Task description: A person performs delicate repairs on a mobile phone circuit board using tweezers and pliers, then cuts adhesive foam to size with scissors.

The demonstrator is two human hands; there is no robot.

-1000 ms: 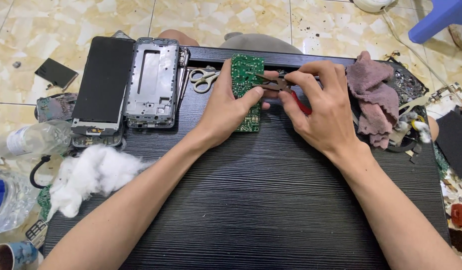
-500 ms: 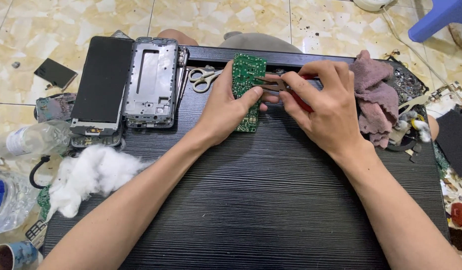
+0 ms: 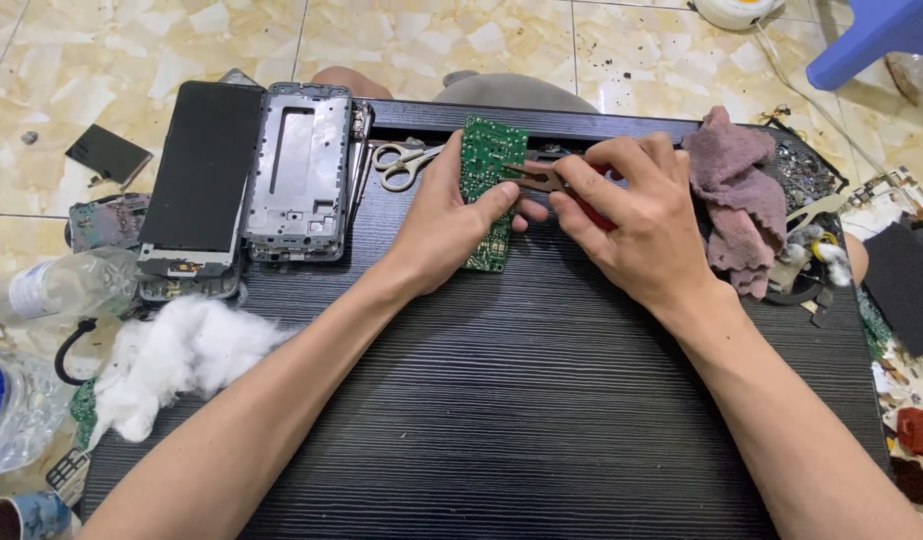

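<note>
My left hand (image 3: 444, 222) grips a green circuit board (image 3: 490, 160), holding it tilted up on the far part of a black ribbed board (image 3: 522, 400). My right hand (image 3: 642, 225) is closed on small red-handled pliers (image 3: 542, 178), whose jaws touch the circuit board's right edge near its top. The pliers' handles are mostly hidden inside my fingers.
Scissors (image 3: 402, 163) lie just left of the circuit board. A black phone screen (image 3: 204, 170) and a grey phone frame (image 3: 297, 170) sit at the far left. White cotton wool (image 3: 177, 355) lies at the left edge, a pink rag (image 3: 737, 195) at the right. Plastic bottles (image 3: 42, 290) rest on the tiled floor.
My right hand with the pliers has shifted slightly along the circuit board's edge. The left hand keeps the board in much the same place.
</note>
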